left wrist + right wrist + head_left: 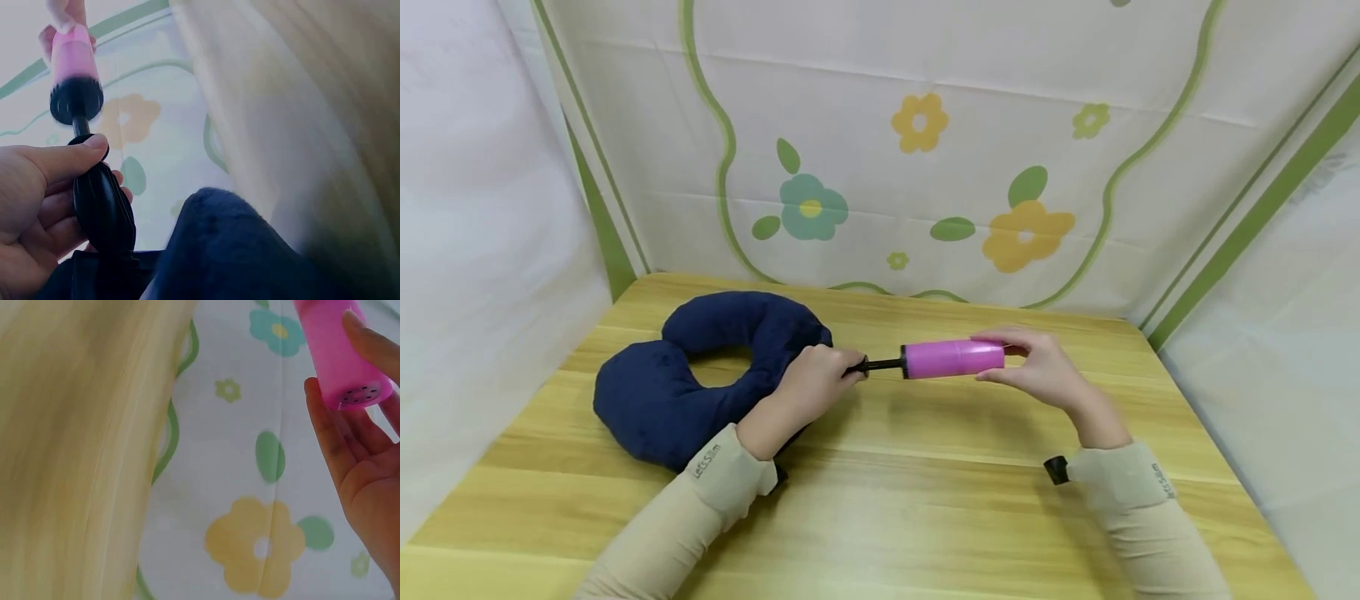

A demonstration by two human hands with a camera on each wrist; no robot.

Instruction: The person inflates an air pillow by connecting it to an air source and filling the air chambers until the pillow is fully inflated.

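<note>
A pink hand pump (953, 358) with a black collar is held level above the table between the two hands. My left hand (814, 382) grips its black bulb-shaped handle (103, 203), the thumb lying near the rod. A short stretch of dark rod (80, 125) shows between handle and barrel. At the barrel's far end, my right hand (1041, 367) pinches the pink plastic between thumb and fingers; small holes dot that end face in the right wrist view. Beside and partly behind the left hand lies a navy U-shaped neck pillow (655, 400); whether handle and pillow touch is hidden.
The wood-grain table (910, 517) carries all this. A white flowered cloth (865, 142) hangs along its back edge, with pale cloth walls at the left (482, 208) and right (1285, 333). Black wrist-worn pieces jut out beneath both cuffs.
</note>
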